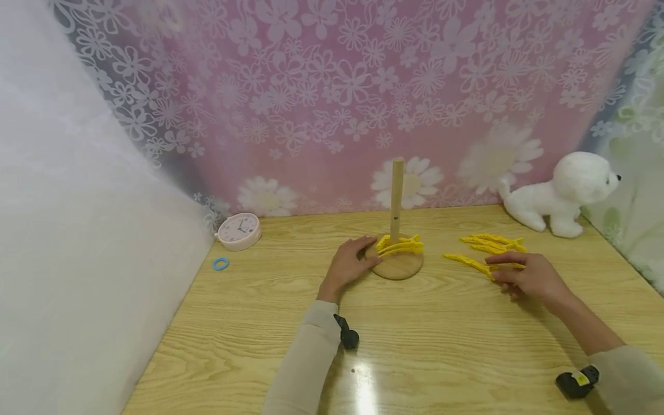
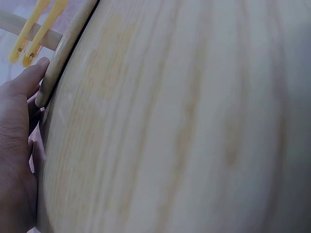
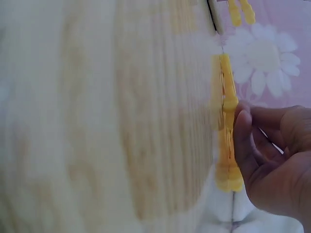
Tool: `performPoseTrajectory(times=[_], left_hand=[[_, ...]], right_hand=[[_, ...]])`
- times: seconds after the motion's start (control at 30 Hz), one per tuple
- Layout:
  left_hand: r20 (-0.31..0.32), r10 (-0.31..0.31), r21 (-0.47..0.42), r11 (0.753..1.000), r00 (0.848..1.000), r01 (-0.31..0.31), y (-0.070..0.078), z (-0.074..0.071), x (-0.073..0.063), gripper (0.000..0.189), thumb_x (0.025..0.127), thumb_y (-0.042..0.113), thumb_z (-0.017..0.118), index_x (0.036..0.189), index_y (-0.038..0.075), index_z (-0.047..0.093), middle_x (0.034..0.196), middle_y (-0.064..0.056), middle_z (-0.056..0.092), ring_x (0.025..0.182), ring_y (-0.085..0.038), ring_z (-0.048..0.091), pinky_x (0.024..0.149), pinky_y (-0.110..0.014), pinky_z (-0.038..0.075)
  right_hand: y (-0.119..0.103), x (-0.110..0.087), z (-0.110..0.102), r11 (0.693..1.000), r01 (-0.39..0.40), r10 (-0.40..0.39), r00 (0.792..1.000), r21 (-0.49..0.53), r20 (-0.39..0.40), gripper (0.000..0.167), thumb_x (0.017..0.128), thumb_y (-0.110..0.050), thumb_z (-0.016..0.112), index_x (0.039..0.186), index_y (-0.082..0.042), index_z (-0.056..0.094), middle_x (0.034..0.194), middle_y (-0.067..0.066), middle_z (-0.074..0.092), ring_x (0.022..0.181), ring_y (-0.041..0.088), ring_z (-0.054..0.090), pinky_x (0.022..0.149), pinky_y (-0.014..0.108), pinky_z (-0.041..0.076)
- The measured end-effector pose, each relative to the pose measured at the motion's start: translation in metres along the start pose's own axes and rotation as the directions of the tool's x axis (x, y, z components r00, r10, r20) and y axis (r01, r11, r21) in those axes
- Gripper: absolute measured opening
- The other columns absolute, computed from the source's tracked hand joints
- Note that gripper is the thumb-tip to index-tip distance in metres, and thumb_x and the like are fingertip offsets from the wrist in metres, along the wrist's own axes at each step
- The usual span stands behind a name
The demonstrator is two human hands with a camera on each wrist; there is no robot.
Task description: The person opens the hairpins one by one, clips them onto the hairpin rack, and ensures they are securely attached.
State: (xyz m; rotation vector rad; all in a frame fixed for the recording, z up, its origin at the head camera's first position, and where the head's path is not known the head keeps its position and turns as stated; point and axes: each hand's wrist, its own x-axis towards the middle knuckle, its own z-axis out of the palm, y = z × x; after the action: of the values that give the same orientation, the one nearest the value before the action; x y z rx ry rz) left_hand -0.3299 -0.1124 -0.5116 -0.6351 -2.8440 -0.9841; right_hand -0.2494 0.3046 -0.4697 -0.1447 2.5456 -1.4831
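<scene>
A round wooden base [image 1: 396,270] carries an upright wooden post [image 1: 396,199]. Low around the post are long, thin yellow plastic pieces [image 1: 403,247]; whether they are fixed to it I cannot tell. My left hand [image 1: 349,265] grips the left edge of the base, the thumb near the front and the fingers reaching behind. To the right, my right hand [image 1: 530,280] pinches a slender yellow piece [image 1: 467,262] lying on the table, with thumb and forefinger at its near end [image 3: 230,104]. Several more yellow pieces [image 1: 493,241] lie in a loose pile just beyond that hand.
A pink round clock [image 1: 238,231] stands at the back left, with a small blue ring [image 1: 220,264] in front of it. At the back right sits a white plush dog [image 1: 562,193]. A flowered pink curtain [image 1: 332,104] hangs behind the wooden table [image 1: 249,346].
</scene>
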Motion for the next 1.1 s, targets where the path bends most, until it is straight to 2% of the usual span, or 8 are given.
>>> performPoseTrajectory(times=[0.33, 0.43, 0.57, 0.67, 0.83, 0.93, 1.0, 1.1], left_hand=[[0.004, -0.002, -0.003, 1.000, 1.000, 0.002, -0.001, 0.000, 0.000, 0.063, 0.099, 0.050, 0.068, 0.155, 0.025, 0.052, 0.158, 0.004, 0.050, 0.150, -0.013, 0.040, 0.132, -0.030, 0.017], [0.006, 0.000, -0.001, 1.000, 1.000, 0.000, -0.002, 0.001, 0.001, 0.063, 0.099, 0.050, 0.068, 0.155, 0.026, 0.052, 0.158, 0.004, 0.050, 0.150, -0.013, 0.040, 0.132, -0.030, 0.017], [0.011, -0.006, -0.002, 1.000, 1.000, 0.006, -0.001, 0.000, 0.000, 0.063, 0.100, 0.050, 0.067, 0.156, 0.026, 0.052, 0.159, 0.004, 0.049, 0.150, -0.013, 0.039, 0.132, -0.030, 0.016], [0.010, -0.004, -0.001, 1.000, 1.000, 0.004, -0.001, 0.000, 0.000, 0.063, 0.100, 0.050, 0.068, 0.156, 0.025, 0.052, 0.158, 0.004, 0.050, 0.150, -0.013, 0.040, 0.132, -0.030, 0.016], [0.005, 0.003, -0.009, 1.000, 1.000, -0.003, -0.002, 0.001, 0.000, 0.063, 0.099, 0.050, 0.068, 0.155, 0.024, 0.052, 0.158, 0.004, 0.050, 0.150, -0.013, 0.040, 0.132, -0.031, 0.017], [0.006, 0.000, -0.010, 1.000, 1.000, 0.000, -0.003, 0.001, 0.000, 0.063, 0.099, 0.050, 0.068, 0.155, 0.025, 0.052, 0.158, 0.004, 0.050, 0.150, -0.013, 0.040, 0.132, -0.031, 0.017], [0.006, 0.000, -0.010, 1.000, 1.000, 0.000, -0.003, 0.001, 0.000, 0.063, 0.100, 0.050, 0.068, 0.156, 0.024, 0.052, 0.158, 0.004, 0.050, 0.150, -0.013, 0.040, 0.132, -0.031, 0.017], [0.008, 0.002, -0.007, 1.000, 1.000, -0.002, -0.003, 0.001, 0.001, 0.063, 0.100, 0.049, 0.067, 0.156, 0.024, 0.052, 0.158, 0.003, 0.050, 0.150, -0.014, 0.040, 0.132, -0.031, 0.017]], right_hand=[[0.004, -0.004, -0.001, 0.999, -0.027, 0.027, 0.999, 0.018, 0.035, 0.072, 0.096, -0.023, 0.078, 0.152, 0.004, 0.044, 0.082, 0.014, 0.067, 0.059, 0.017, 0.059, 0.049, 0.034, 0.059], [0.006, -0.003, 0.003, 1.000, -0.028, 0.028, 0.999, 0.006, 0.020, 0.069, 0.095, -0.023, 0.079, 0.151, 0.003, 0.047, 0.098, 0.020, 0.069, 0.056, 0.017, 0.058, 0.046, 0.034, 0.057], [0.007, -0.001, 0.008, 1.000, -0.008, 0.008, 1.000, -0.018, 0.003, 0.060, 0.096, -0.021, 0.077, 0.145, 0.004, 0.052, 0.129, 0.029, 0.059, 0.053, 0.017, 0.056, 0.044, 0.033, 0.055], [0.007, 0.000, 0.009, 1.000, 0.000, 0.000, 1.000, -0.031, 0.007, 0.056, 0.099, -0.020, 0.074, 0.144, 0.005, 0.053, 0.116, 0.028, 0.064, 0.053, 0.017, 0.056, 0.044, 0.032, 0.055], [0.008, 0.002, 0.009, 1.000, 0.006, -0.007, 1.000, -0.010, -0.013, 0.049, 0.104, -0.015, 0.065, 0.146, 0.005, 0.049, 0.078, 0.014, 0.063, 0.056, 0.019, 0.057, 0.048, 0.034, 0.057], [0.008, 0.002, 0.008, 0.999, 0.035, -0.036, 0.998, -0.016, -0.055, 0.042, 0.107, -0.011, 0.059, 0.144, 0.005, 0.048, 0.076, 0.015, 0.061, 0.057, 0.021, 0.059, 0.050, 0.036, 0.059], [0.007, 0.002, 0.007, 0.998, 0.062, -0.064, 0.994, -0.021, -0.086, 0.041, 0.109, -0.010, 0.055, 0.145, 0.006, 0.047, 0.081, 0.020, 0.061, 0.057, 0.023, 0.060, 0.049, 0.037, 0.059], [0.004, 0.002, 0.007, 0.996, 0.087, -0.087, 0.988, -0.007, -0.129, 0.042, 0.110, -0.011, 0.052, 0.148, 0.005, 0.045, 0.106, 0.026, 0.060, 0.058, 0.026, 0.062, 0.049, 0.038, 0.060]])
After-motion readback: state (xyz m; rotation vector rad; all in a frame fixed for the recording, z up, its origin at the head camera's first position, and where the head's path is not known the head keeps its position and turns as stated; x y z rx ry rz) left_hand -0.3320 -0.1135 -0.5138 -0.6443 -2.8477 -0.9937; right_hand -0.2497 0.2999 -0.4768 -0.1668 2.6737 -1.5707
